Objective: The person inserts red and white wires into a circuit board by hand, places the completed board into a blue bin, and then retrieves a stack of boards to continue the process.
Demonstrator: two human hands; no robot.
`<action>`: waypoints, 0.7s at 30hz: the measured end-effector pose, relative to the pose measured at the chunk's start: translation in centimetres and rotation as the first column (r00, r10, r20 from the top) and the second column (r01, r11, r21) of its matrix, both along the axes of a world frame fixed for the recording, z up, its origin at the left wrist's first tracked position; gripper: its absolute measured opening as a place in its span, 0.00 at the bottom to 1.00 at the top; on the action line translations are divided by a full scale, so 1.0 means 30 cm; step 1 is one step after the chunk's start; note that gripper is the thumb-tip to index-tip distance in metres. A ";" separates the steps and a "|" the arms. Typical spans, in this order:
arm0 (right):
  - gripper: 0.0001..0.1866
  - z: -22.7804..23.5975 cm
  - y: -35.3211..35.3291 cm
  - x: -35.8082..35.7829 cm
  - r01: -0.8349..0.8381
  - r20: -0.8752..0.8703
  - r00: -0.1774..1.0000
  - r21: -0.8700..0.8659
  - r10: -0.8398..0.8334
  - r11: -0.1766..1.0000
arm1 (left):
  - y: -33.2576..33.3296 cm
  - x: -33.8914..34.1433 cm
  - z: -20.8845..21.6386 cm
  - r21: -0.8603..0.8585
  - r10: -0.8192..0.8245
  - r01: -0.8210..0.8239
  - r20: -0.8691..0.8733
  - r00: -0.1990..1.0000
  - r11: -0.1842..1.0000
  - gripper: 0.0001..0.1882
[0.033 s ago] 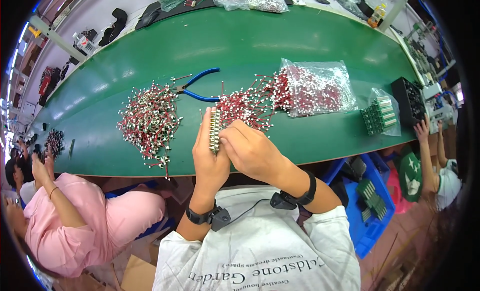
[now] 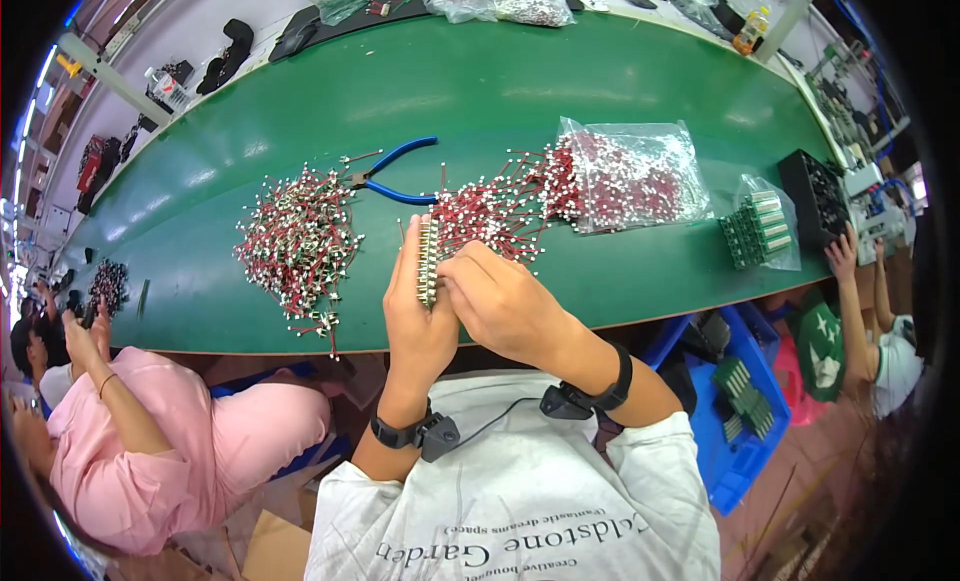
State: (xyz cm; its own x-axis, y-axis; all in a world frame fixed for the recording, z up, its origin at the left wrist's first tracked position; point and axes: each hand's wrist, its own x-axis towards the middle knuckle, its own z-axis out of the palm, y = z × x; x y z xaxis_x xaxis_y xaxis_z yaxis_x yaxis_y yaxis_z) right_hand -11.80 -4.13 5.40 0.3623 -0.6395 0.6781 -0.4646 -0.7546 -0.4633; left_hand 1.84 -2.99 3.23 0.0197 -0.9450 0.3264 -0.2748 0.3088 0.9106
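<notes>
My left hand (image 2: 412, 296) is closed around a narrow circuit-board strip (image 2: 428, 261), held upright over the near part of the green table. A row of small pale and gold-coloured parts runs along the strip. My right hand (image 2: 505, 299) is closed in a pinch against the strip's right edge; whatever its fingertips grip is hidden. Just beyond both hands lies a loose heap of short red wires with white connectors (image 2: 490, 213). To the left is a bigger pile of red wires with white and metallic ends (image 2: 298, 243). Blue-handled pliers (image 2: 400, 194) rest, jaws leftward, between the piles.
A clear plastic bag of red wires (image 2: 640, 176) lies right of the heap. Farther right are stacked green circuit boards (image 2: 757, 231) and a black box (image 2: 815, 199). A blue bin (image 2: 725, 461) with boards stands below the table edge. Co-workers sit at left and right.
</notes>
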 end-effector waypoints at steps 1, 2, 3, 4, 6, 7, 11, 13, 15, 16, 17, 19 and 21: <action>0.05 0.006 0.009 -0.003 -0.005 0.046 0.999 0.023 0.004 1.000 | 0.005 -0.003 0.003 0.012 -0.009 0.009 -0.020 1.000 1.000 0.36; 0.05 0.011 0.015 -0.006 0.003 0.046 0.999 0.021 -0.004 1.000 | 0.012 -0.006 0.008 0.010 -0.017 0.017 -0.019 1.000 1.000 0.36; 0.04 0.015 0.019 -0.010 0.011 0.033 0.999 -0.006 -0.010 1.000 | 0.020 -0.008 0.018 0.014 -0.022 0.022 -0.023 0.999 1.000 0.35; 0.04 0.015 0.024 -0.015 0.017 0.018 1.000 -0.033 -0.016 0.999 | 0.027 -0.014 0.023 0.018 -0.025 0.026 -0.029 0.999 0.999 0.35; 0.04 0.011 0.038 -0.020 0.023 0.027 0.999 -0.007 -0.023 1.000 | 0.035 -0.009 0.011 -0.017 -0.018 0.019 0.053 0.998 1.000 0.35; 0.03 0.008 0.044 -0.021 0.021 0.036 0.999 0.018 -0.022 1.000 | 0.039 -0.007 0.004 -0.054 0.001 0.007 0.134 0.991 0.999 0.35; 0.04 0.003 0.075 -0.034 0.021 0.003 1.000 0.019 -0.021 1.000 | 0.068 -0.018 -0.002 -0.172 0.047 -0.008 0.223 0.974 0.985 0.32; 0.04 -0.019 0.077 -0.032 -0.020 0.091 0.996 0.070 0.013 0.997 | 0.075 -0.022 -0.004 -0.153 0.033 0.007 0.254 0.967 0.988 0.32; 0.04 -0.032 0.078 -0.036 -0.016 0.083 0.996 0.080 0.009 0.997 | 0.073 -0.022 -0.015 -0.141 0.010 0.029 0.271 0.962 0.990 0.32; 0.05 -0.038 0.079 -0.039 -0.023 0.081 0.997 0.082 0.016 0.996 | 0.073 -0.019 -0.020 -0.138 0.000 0.043 0.294 0.956 0.989 0.32; 0.05 -0.051 0.080 -0.035 -0.013 0.075 0.997 0.085 0.006 0.996 | 0.073 -0.014 -0.030 -0.136 -0.011 0.052 0.288 0.957 0.989 0.32; 0.03 -0.074 0.084 -0.030 -0.024 0.118 0.993 0.153 0.005 0.988 | 0.081 0.004 -0.055 -0.054 -0.044 0.057 0.215 0.976 0.997 0.30; 0.02 -0.068 0.076 -0.086 0.023 0.127 0.991 0.142 -0.042 0.990 | 0.113 0.029 -0.071 0.012 -0.032 0.031 0.086 0.996 0.999 0.30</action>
State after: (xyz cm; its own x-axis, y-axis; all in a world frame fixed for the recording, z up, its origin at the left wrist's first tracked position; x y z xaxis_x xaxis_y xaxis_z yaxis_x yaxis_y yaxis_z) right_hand -14.37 -1.84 3.36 0.2548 -0.7415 0.6206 -0.4172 -0.6633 -0.6213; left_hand 2.71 0.39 1.11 -0.0376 -0.9483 0.3151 -0.3428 0.3085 0.8873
